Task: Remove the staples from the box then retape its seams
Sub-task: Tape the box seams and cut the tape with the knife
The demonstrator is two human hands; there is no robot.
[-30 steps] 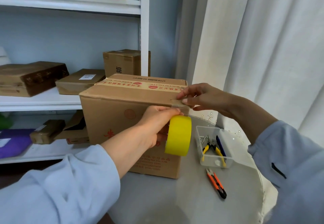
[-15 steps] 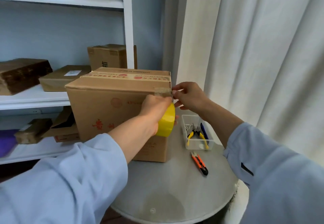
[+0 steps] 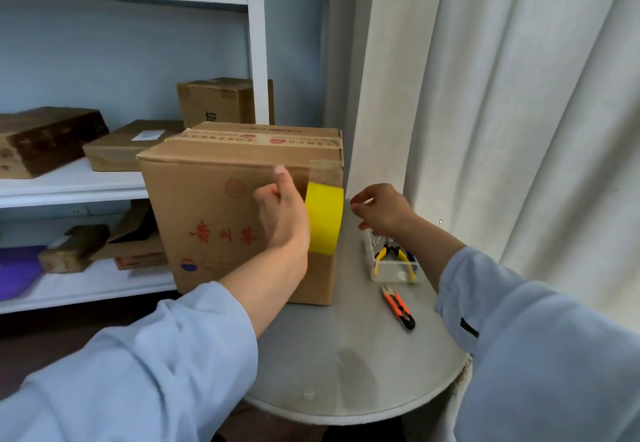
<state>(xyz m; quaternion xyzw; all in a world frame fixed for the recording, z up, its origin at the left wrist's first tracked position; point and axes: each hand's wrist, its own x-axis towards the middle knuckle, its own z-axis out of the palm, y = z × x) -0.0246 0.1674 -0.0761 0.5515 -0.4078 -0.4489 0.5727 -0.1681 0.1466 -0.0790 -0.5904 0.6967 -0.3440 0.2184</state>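
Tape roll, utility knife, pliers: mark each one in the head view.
tape roll [image 3: 323, 220], head view, on its yellow outer band.
utility knife [image 3: 398, 306], head view, on its orange body.
pliers [image 3: 381, 255], head view, on a yellow handle.

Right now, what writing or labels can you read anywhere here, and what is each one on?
Nothing reads clearly.
Red characters on the front of the box: too blurred to quote.
Red print on the tape strip across its top: too small.
White label on a shelf parcel: unreadable.
Dark mark on the rear shelf box: unreadable.
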